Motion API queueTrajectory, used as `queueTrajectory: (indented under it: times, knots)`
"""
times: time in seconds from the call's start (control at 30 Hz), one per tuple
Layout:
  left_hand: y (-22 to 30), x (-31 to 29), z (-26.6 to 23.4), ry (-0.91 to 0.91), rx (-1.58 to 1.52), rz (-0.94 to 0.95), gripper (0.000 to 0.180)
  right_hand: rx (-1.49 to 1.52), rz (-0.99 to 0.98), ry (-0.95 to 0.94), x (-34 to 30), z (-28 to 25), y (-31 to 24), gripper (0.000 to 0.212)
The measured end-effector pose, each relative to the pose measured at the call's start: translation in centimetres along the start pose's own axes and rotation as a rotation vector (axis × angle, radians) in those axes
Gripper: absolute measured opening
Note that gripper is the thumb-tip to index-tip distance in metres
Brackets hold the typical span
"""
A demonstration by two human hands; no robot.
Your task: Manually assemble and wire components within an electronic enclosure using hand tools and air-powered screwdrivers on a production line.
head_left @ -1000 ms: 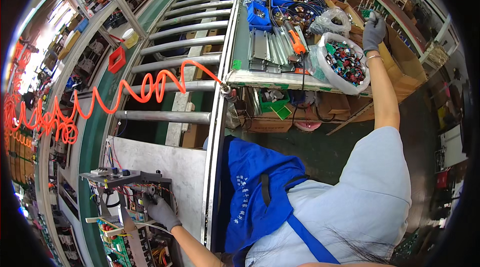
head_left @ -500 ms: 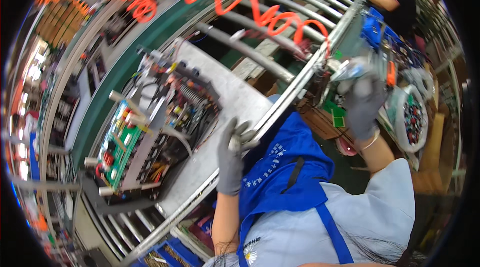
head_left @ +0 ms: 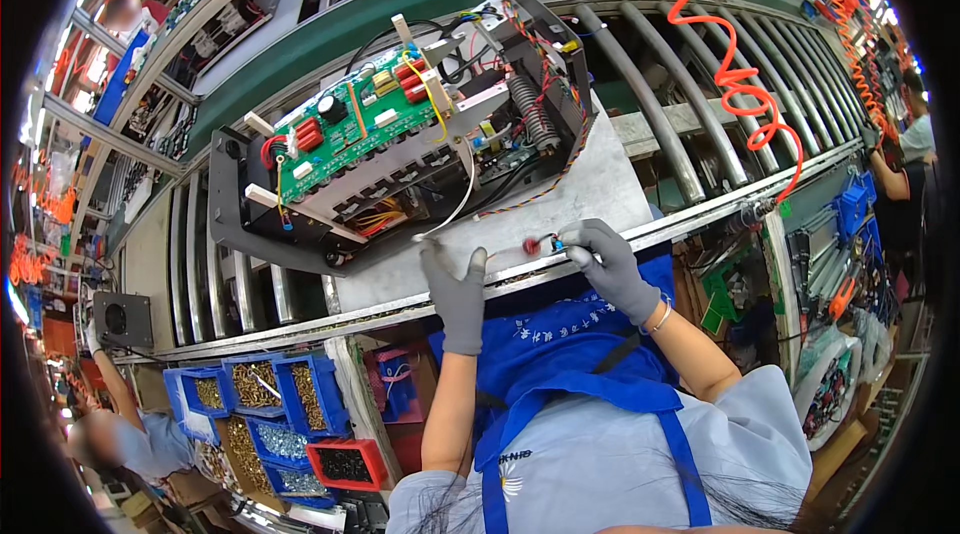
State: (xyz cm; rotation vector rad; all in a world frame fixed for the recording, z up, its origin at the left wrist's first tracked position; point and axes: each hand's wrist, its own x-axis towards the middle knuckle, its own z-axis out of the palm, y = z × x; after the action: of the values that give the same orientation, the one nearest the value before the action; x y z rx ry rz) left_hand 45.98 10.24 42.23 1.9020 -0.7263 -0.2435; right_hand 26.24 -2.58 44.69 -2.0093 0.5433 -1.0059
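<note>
My right hand (head_left: 612, 272), in a grey glove, pinches a small wired part (head_left: 557, 243) with a blue piece at the fingertips and a blurred red end pointing left. My left hand (head_left: 455, 296), gloved too, is over the bench edge, thumb apart from fingers that are smeared by motion. Its fingertips are by the loose end of a white wire (head_left: 459, 202); whether they touch is unclear. Beyond both hands, an open black-cased electrical unit (head_left: 225, 196) lies on a pale board (head_left: 612, 189). It carries a green circuit board (head_left: 345, 124), a coil spring (head_left: 530, 112) and twisted coloured wires.
Metal rollers (head_left: 655, 99) run to both sides of the board. A coiled orange hose (head_left: 735, 74) hangs at the right. Blue bins (head_left: 315, 394) of screws and a red bin (head_left: 345, 464) stand below left. A bag of small parts (head_left: 828, 389) is at right. Other people work at both sides.
My right hand has come from the parts at the right to the bench front, now with the small wired part. The view has turned; my left hand stays near the bench edge.
</note>
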Motion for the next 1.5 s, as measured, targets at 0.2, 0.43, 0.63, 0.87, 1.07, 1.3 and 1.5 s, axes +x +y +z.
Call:
queueTrajectory:
  times: [0.2,0.43,0.63,0.87,1.07,1.3,1.5]
  knots:
    - [6.5,-1.2,1.0,-0.343,0.257,0.549,0.067,0.233,0.038,-0.216,1.3,2.2,-0.6,0.019]
    - [3.3,2.9,5.5,-0.493,0.006,0.265,0.049,0.186,0.298,-0.107,1.7,1.2,1.3,0.032]
    - [4.3,9.6,8.4,-0.281,0.313,0.342,0.036,0.529,0.688,-0.067,4.3,2.2,6.6,0.046]
    - [3.2,11.6,13.6,-0.420,0.702,0.342,0.027,0.181,0.484,-0.036,4.7,4.6,8.6,0.033]
    - [2.2,13.5,16.6,-0.401,0.806,0.276,0.033,0.150,0.408,-0.029,4.7,5.3,9.0,0.028]
    - [4.3,12.8,14.6,-0.434,0.848,0.328,0.033,0.141,0.407,0.000,4.3,4.6,9.3,0.026]
    - [6.1,13.4,12.3,-0.625,0.905,0.298,0.030,0.162,0.419,-0.001,4.6,4.6,9.0,0.027]
